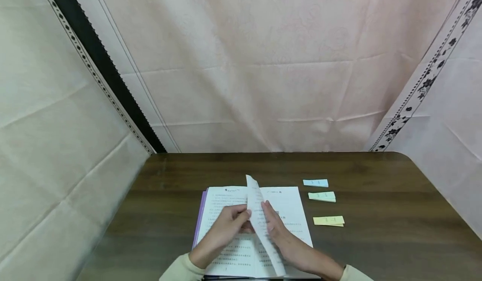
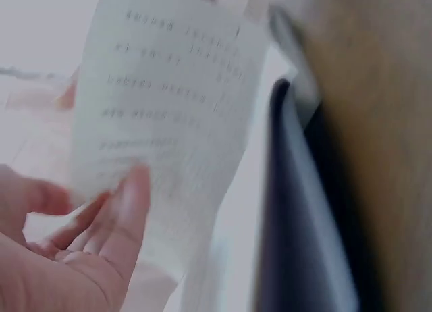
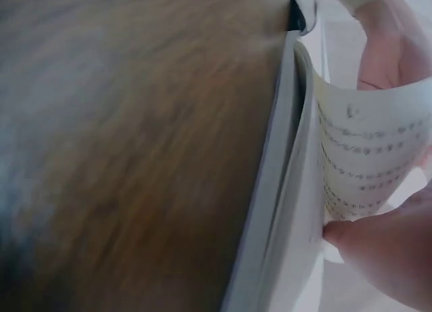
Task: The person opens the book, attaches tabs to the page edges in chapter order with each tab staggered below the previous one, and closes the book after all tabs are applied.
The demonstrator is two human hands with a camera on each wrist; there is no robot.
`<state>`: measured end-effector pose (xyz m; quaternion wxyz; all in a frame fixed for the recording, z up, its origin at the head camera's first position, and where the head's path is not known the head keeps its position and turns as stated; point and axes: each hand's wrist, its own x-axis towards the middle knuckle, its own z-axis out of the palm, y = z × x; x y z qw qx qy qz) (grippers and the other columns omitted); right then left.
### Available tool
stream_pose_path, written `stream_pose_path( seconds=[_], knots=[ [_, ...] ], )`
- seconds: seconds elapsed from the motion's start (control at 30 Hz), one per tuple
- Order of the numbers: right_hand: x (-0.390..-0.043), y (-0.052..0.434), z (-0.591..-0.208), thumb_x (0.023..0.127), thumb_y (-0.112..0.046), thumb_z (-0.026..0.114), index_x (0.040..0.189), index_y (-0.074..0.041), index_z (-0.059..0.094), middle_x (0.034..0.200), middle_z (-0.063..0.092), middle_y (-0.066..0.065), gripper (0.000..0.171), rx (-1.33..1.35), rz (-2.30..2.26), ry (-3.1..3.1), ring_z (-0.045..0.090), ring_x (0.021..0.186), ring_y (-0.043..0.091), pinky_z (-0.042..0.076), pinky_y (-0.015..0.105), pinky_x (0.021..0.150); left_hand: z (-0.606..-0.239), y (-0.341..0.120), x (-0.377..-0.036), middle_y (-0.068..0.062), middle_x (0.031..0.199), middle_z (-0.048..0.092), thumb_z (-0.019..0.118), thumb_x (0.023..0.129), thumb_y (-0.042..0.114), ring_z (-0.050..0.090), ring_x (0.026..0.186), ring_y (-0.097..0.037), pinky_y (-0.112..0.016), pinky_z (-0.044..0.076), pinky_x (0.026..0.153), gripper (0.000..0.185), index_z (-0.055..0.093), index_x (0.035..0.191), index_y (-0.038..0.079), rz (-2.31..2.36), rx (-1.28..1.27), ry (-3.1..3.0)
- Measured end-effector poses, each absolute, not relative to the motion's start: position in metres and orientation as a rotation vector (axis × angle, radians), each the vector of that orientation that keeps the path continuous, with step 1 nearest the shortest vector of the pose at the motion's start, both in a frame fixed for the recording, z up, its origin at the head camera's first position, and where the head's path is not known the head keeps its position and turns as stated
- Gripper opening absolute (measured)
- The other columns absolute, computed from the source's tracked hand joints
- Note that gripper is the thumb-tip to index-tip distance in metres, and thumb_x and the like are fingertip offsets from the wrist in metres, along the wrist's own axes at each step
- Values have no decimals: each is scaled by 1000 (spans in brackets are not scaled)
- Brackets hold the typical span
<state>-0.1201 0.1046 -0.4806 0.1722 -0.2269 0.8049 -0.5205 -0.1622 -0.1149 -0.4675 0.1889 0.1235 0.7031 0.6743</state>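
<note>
An open book [image 1: 241,247] with printed text lies flat on the dark wooden counter [image 1: 376,239], at its near edge and about midway across; its purple cover shows along the left side; one page [image 1: 260,218] stands lifted upright over the middle of the book, curling slightly toward the far end; the left hand [image 1: 222,235] rests over the left-hand page, its grip pinching the lifted page with curled fingers and thumb at the sheet's left face; the right hand [image 1: 282,235] lies on the right-hand page, fingers fairly straight and pressed against the right face of the same sheet, a released grip that touches rather than clasps; the left wrist view shows the printed sheet [image 2: 162,116] blurred, with fingers [image 2: 128,211] against it; the right wrist view shows the book's edge [image 3: 277,211] on the wood and the bent page [image 3: 371,157]; to the right of the book, apart from it, lie three small pads of sticky notes in a column: a blue pad [image 1: 315,183] farthest, a green pad [image 1: 321,196] in between, a yellow pad [image 1: 328,220] nearest; pale pink cloth [image 1: 263,63] hangs behind the counter.
</note>
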Motion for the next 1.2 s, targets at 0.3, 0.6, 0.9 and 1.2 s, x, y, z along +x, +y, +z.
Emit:
stream_pose_path(
  seconds=[0.3,0.6,0.9,1.2],
  knots=[
    [-107,101,-485,116,-41,33,170,-32,-5,178,-2,-9,67,-809,-1183,2339,6,163,24,19,44,130,-459,-179,-173,-7,82,76,64,107,21,68,65,-10,-22,56,59,36,67,120,-12,1834,149,2099],
    [-115,94,-485,111,-61,26,171,-20,16,178,9,0,73,-963,-690,2474,11,164,28,17,60,127,-468,-213,-187,4,52,38,49,112,36,23,48,-9,-22,25,50,46,71,96,-1,1641,-9,2230],
    [-125,88,-475,112,-55,35,168,-15,28,177,16,3,69,-985,-554,2439,12,163,30,20,63,126,-483,-220,-187,5,51,33,47,113,29,22,47,-8,-22,20,43,56,48,59,12,1390,-27,2497],
    [-133,88,-469,111,-35,52,168,-19,31,177,18,0,62,-1022,-395,2472,15,163,27,27,57,126,-478,-202,-184,10,47,32,44,114,22,24,41,-3,-19,22,39,59,38,56,17,1017,344,2751]
  ],
)
